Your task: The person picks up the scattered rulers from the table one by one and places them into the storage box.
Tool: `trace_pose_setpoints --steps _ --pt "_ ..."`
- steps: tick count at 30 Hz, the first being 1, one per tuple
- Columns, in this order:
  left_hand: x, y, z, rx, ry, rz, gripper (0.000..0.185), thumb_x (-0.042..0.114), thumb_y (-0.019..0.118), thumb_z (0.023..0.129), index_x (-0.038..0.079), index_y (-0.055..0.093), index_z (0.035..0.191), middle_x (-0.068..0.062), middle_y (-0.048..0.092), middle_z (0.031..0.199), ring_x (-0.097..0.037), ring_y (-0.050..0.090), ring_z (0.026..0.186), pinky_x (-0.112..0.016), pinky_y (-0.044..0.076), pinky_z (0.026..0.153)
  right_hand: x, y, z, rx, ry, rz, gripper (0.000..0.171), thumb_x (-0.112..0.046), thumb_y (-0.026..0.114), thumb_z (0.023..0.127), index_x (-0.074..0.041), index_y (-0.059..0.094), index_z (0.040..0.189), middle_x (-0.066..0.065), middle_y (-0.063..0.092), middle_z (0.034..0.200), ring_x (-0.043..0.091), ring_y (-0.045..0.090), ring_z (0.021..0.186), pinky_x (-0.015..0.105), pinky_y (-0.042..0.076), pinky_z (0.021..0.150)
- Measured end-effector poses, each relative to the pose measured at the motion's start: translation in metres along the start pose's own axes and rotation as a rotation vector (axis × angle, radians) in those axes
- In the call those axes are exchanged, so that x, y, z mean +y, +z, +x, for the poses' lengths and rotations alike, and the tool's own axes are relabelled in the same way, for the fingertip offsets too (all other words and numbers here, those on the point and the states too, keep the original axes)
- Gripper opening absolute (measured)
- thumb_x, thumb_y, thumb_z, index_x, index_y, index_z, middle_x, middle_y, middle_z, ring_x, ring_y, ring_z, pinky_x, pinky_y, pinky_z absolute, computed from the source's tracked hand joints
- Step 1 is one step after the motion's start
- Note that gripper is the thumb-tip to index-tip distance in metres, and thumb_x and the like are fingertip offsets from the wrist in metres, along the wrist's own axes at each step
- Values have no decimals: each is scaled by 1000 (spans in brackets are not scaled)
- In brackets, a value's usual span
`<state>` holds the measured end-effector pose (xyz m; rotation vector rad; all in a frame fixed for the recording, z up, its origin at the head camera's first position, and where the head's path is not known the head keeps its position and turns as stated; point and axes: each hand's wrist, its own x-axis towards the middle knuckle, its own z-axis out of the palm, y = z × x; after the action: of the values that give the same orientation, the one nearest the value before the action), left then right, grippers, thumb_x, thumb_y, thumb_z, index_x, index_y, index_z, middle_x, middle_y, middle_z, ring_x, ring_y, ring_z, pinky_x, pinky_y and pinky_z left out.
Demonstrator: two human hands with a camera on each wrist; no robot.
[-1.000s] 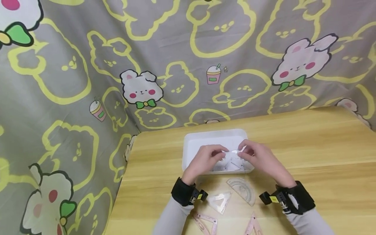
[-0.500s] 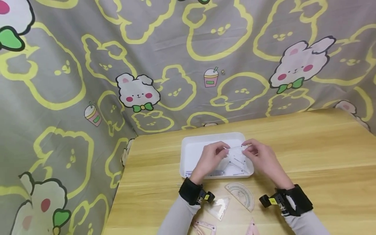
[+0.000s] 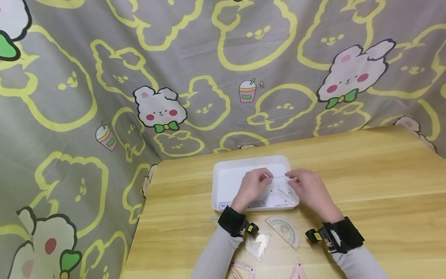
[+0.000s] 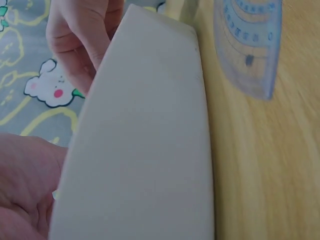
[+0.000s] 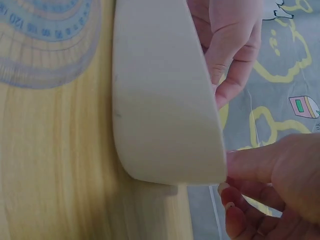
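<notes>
My left hand [image 3: 252,186] and right hand [image 3: 309,190] pinch a clear plastic set square [image 3: 280,181] by its upper edge, one on each side. It hangs over the right part of a white tray [image 3: 228,178]. Other clear pieces [image 3: 278,202] with black corner dots lie in the tray below it, overlapping it in the head view. The wrist views show mostly the outer wall of the tray [image 4: 140,125], which hides the held piece. Beyond that wall, the left hand [image 4: 25,185] and right hand [image 5: 272,185] show with bent fingers.
Along the tray's front wall lies a ruler [image 3: 223,205] with blue marks. On the wooden table in front are a clear protractor [image 3: 285,231], a clear set square [image 3: 264,243] and two pink set squares, one left [image 3: 244,265] and one right [image 3: 297,267]. A patterned curtain [image 3: 202,58] hangs behind.
Both hands stay at the tray with the clear set square between them. Its face now hangs more plainly in view than a second ago. The head view has shifted slightly.
</notes>
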<state>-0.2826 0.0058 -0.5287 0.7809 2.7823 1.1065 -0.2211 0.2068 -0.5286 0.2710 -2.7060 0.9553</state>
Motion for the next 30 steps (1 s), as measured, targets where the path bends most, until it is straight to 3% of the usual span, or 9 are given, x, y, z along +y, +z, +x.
trace_pose_setpoints --steps 3,8,11,15,21,30 --pt "-1 1 3 -6 3 42 10 14 68 102 14 78 104 -1 76 90 -8 64 77 -22 46 72 -1 2 0 27 -66 -45 24 7 71 89 6 75 113 28 72 114 47 65 104 61 51 91" --pt "2 6 8 -18 -6 133 11 18 69 102 17 79 105 3 78 96 -9 68 84 -22 49 75 -3 6 2 63 -124 -96 25 12 68 86 3 78 107 25 75 110 47 63 108 64 47 95" --pt "4 9 9 -16 -6 173 9 19 71 100 18 79 103 4 79 99 -10 70 89 -23 52 79 -5 8 2 37 -112 -114 26 11 67 86 1 78 107 23 76 108 49 63 111 69 44 95" --pt "4 13 9 -20 -3 218 8 19 72 99 17 79 101 5 79 100 -10 71 91 -23 52 82 -6 10 0 -19 -76 -132 32 12 65 84 -1 77 111 22 75 113 53 57 122 78 30 104" --pt "6 15 9 -19 0 327 7 21 75 97 18 80 100 5 78 96 -12 70 88 -23 52 78 -4 13 -2 -46 -52 -148 33 12 64 83 -3 77 110 20 76 114 54 52 129 84 13 108" --pt "5 13 6 -81 -22 283 8 21 73 99 19 80 102 7 77 99 -9 68 92 -23 51 81 -4 15 -2 -68 -38 -149 29 7 67 87 -5 79 110 20 76 115 53 52 129 84 10 108"
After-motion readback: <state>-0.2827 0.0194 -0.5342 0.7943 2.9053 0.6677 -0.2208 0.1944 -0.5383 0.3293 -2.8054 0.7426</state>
